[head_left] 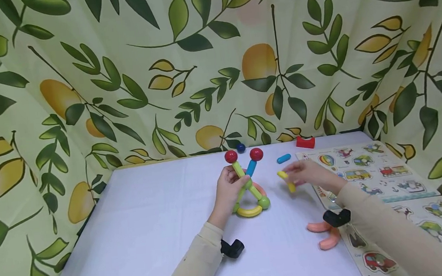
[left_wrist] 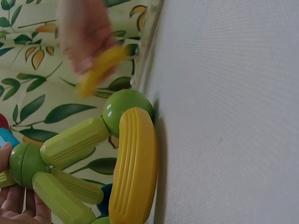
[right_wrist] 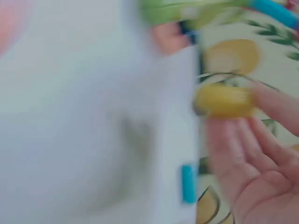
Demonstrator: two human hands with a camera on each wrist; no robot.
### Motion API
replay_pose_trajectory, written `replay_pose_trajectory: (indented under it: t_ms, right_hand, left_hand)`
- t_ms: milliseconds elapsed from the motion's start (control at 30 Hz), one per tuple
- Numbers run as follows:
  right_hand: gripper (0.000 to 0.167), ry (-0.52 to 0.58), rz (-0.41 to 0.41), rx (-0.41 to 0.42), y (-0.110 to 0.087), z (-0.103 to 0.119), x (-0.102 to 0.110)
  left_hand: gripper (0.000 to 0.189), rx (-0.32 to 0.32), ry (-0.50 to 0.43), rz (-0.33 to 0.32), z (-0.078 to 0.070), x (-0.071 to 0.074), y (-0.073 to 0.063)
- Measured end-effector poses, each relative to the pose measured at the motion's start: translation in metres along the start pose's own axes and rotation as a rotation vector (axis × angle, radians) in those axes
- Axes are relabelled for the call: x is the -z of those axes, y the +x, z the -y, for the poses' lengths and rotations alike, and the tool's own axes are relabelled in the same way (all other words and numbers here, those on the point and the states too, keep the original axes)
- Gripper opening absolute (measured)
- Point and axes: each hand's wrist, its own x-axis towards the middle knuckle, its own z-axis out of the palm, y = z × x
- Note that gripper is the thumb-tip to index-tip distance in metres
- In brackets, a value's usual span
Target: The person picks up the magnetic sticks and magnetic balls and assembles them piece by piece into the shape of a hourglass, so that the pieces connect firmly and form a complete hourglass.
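A toy figure of magnetic sticks and balls stands on the table, its middle a green ball (left_wrist: 28, 161). Two red balls (head_left: 256, 154) top it, one on a green stick and one on a blue stick (head_left: 251, 168). At its base, a yellow curved stick (head_left: 250, 212) meets a green ball (head_left: 264, 202); an orange curved stick shows behind. My left hand (head_left: 227, 190) grips the figure near its middle from the left. To the right of the figure, my right hand (head_left: 310, 173) pinches another yellow curved stick (right_wrist: 224, 100), held above the table and apart from the figure.
A short blue stick (head_left: 283, 158), a red block (head_left: 305, 142) and a dark blue ball (head_left: 240, 147) lie toward the back. Orange curved sticks (head_left: 329, 238) lie under my right forearm, beside an open picture book (head_left: 388, 195). A leaf-patterned curtain (head_left: 214, 59) hangs behind the table.
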Motion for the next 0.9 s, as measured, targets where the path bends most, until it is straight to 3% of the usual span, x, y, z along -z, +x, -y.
replay_pose_trajectory:
  t_ms: [133,200,267,400,567,767,900]
  right_hand:
    - [0.053,0.515,-0.021,0.001,0.021,0.033,0.013]
    - [0.044,0.664,-0.015,-0.004,0.029,0.048,0.016]
    - [0.033,0.724,-0.003,-0.010,0.035,0.059,0.017]
    - [0.020,0.733,0.028,0.004,0.044,0.075,0.014]
    - [0.017,0.678,0.025,0.019,0.050,0.084,0.009]
    - [0.046,0.476,0.009,0.038,0.046,0.093,0.006]
    - [0.049,0.342,-0.018,0.051,0.047,0.101,-0.001]
  left_hand:
    - [0.037,-0.012,-0.006,-0.009,0.000,0.002,0.000]
    - [0.036,-0.010,-0.018,-0.006,0.001,0.002,0.000]
    - [0.036,-0.006,-0.028,0.004,0.002,0.002,0.000]
    - [0.036,-0.008,-0.036,0.022,0.002,0.001,0.000]
    - [0.036,-0.009,-0.032,0.026,0.003,0.002,0.000]
    - [0.039,0.000,0.012,0.019,-0.001,0.002,-0.001]
    - [0.042,-0.016,0.058,-0.045,-0.007,0.003,-0.001]
